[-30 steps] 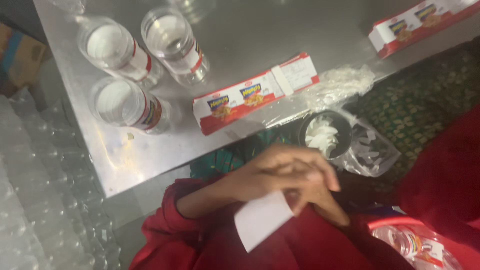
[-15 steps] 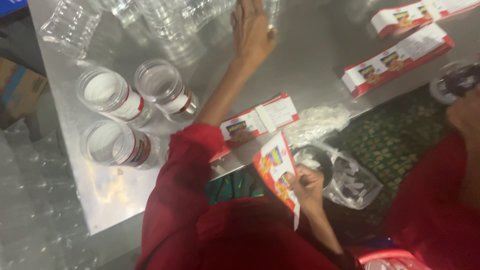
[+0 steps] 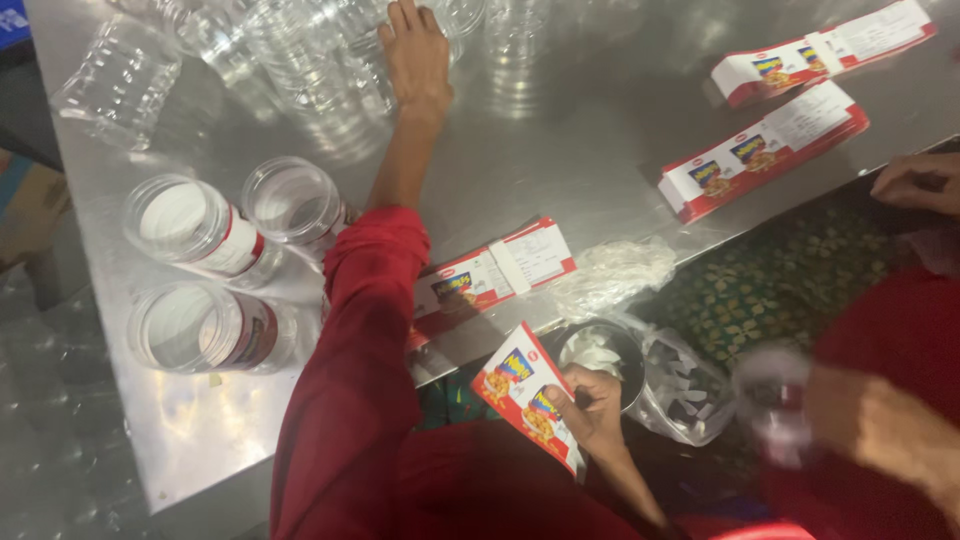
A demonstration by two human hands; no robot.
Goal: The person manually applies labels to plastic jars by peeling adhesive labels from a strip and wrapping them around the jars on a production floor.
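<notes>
**Reach Among Crowded Empty Jars, Label Pinched Low**

Spread flat, the left hand (image 3: 417,55) rests among clear empty jars (image 3: 300,50) at the table's (image 3: 560,150) far side, grasping nothing visible; a careless sweep could topple them. Lower right, the right hand (image 3: 592,408) pinches a printed label (image 3: 520,395), which could crease.

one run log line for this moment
left hand: reaching among clear empty jars | right hand: holding red label | labelled jars lying on steel table | label stacks
</notes>
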